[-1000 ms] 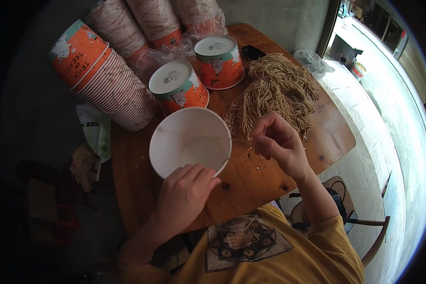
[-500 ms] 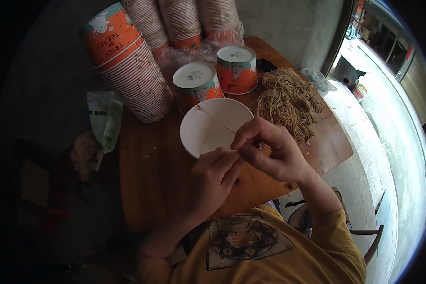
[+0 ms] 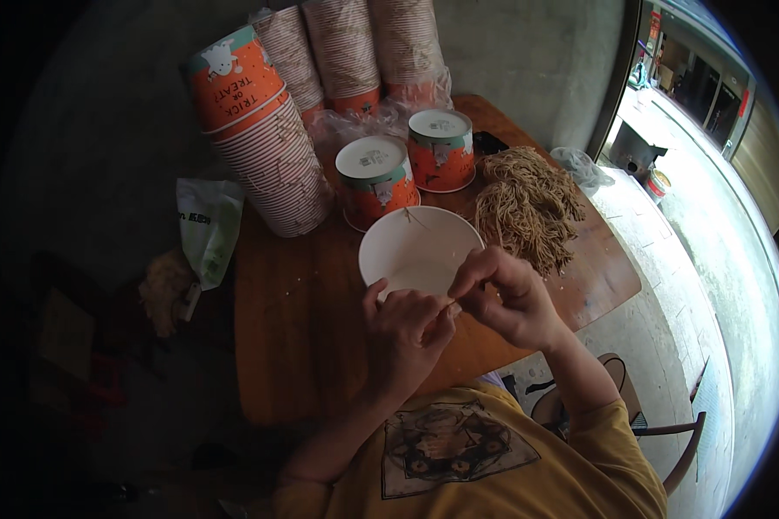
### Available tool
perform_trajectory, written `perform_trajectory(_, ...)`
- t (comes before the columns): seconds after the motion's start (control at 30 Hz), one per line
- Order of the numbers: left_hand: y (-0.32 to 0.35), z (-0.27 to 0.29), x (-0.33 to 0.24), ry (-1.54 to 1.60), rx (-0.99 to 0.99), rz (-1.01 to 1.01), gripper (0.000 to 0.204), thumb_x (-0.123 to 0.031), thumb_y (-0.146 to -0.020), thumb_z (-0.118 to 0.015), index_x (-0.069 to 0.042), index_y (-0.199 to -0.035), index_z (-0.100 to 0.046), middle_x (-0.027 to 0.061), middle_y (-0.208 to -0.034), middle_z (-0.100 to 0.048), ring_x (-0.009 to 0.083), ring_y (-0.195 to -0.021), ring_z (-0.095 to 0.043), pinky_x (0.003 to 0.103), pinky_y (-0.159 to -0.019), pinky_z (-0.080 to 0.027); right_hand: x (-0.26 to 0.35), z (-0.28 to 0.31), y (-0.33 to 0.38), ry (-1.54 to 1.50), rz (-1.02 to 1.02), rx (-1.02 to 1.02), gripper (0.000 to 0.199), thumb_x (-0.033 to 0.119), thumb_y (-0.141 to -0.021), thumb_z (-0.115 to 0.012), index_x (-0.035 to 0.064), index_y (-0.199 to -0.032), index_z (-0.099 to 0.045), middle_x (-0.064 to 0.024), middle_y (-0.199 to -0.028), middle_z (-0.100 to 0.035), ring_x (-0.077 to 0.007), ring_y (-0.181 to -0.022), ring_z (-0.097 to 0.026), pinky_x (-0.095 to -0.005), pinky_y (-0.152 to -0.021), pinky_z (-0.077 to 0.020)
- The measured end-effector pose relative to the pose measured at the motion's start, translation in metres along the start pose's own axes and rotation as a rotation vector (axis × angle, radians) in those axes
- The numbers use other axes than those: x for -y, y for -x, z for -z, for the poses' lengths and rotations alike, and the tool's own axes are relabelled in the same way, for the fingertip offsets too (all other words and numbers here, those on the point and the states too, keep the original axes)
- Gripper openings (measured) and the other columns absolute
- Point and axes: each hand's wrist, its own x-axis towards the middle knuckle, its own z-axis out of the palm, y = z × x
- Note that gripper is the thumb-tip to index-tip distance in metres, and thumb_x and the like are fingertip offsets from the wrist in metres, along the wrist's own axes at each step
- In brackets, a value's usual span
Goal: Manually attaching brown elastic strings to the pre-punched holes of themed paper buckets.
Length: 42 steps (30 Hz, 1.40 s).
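Observation:
A white-lined paper bucket (image 3: 420,251) stands open side up on the wooden table, in front of me. At its near rim my left hand (image 3: 409,333) and my right hand (image 3: 512,298) meet, fingertips pinched together. Between them is a thin tan cord, mostly hidden by the fingers. A short cord end (image 3: 413,216) shows at the bucket's far rim. Just beyond my right hand lies a loose heap of tan cords (image 3: 532,208). Two orange and green printed buckets, a left one (image 3: 372,177) and a right one (image 3: 441,151), stand upside down behind the open bucket.
A tall leaning stack of nested buckets (image 3: 268,156) rises at the left, with several plastic-wrapped stacks (image 3: 342,52) behind. A white and green bag (image 3: 208,229) is by the table's left edge. Clear plastic (image 3: 584,166) lies beyond the cords. A chair (image 3: 688,450) stands at right.
The whole view has shifted, so the table things sit lower and further right. My hands stay together at the near rim; the cord end that stuck out by my right fingertips no longer shows clearly.

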Motion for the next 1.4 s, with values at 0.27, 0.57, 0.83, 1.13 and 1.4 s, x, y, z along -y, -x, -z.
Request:
perform_trajectory(0.27,0.003,0.013,0.005,-0.046,-0.012,-0.031,0.007,-0.013,-0.075,-0.064,-0.013,-0.081,-0.061,0.0000,-0.076,-0.058,0.0202,-0.088,-0.056,0.048,-0.105,-0.024,0.000,0.015,-0.001,-0.350,0.004,-0.185,0.009,0.000,-0.087,-0.048,0.0070,-0.091,-0.051,0.0004,-0.083,-0.051,-0.0061,-0.069,-0.049,-0.0186,-0.060,-0.0396)
perform_trajectory(0.57,-0.007,0.041,0.031,0.064,0.038,-0.175,0.005,-0.010,-0.079,-0.060,-0.009,-0.084,-0.060,0.0048,-0.076,-0.051,0.0227,-0.080,-0.053,0.039,-0.086,-0.035,-0.015,0.032,-0.012,-0.800,-0.091,-0.357,0.006,0.006,-0.089,-0.049,0.0097,-0.094,-0.050,0.0038,-0.079,-0.047,-0.0044,-0.064,-0.043,-0.0165,-0.056,-0.0362)
perform_trajectory(0.83,-0.098,0.131,0.046,0.719,-0.215,0.381,0.023,-0.020,-0.094,-0.051,-0.005,-0.111,-0.057,0.0060,-0.103,-0.060,0.0128,-0.097,-0.055,0.027,-0.085,-0.044,-0.053,0.013,-0.006,0.281,0.246,0.072,0.090,0.034,-0.060,-0.087,0.0059,-0.130,-0.038,-0.0151,-0.124,-0.039,-0.0304,-0.119,-0.040,-0.0416,-0.100,-0.0341)
perform_trajectory(1.13,-0.256,0.199,0.103,0.956,-0.516,0.149,0.045,-0.035,-0.098,-0.039,-0.006,-0.132,-0.043,0.0072,-0.129,-0.051,0.0190,-0.116,-0.050,0.034,-0.096,-0.042,-0.014,-0.006,-0.253,-0.048,0.486,-0.350,0.075,0.032,-0.079,-0.073,0.0061,-0.137,-0.032,-0.0178,-0.124,-0.038,-0.0307,-0.119,-0.041,-0.0441,-0.094,-0.0434)
perform_trajectory(1.4,-0.316,0.201,0.205,0.452,-0.364,0.026,0.075,-0.064,-0.092,-0.021,-0.009,-0.143,-0.027,0.0078,-0.146,-0.030,0.0195,-0.132,-0.030,0.034,-0.108,-0.022,-0.075,0.031,-0.428,0.446,0.350,-0.110,0.086,0.063,-0.079,-0.057,0.0007,-0.134,-0.034,-0.0299,-0.124,-0.045,-0.0389,-0.118,-0.042,-0.0432,-0.098,-0.0381)
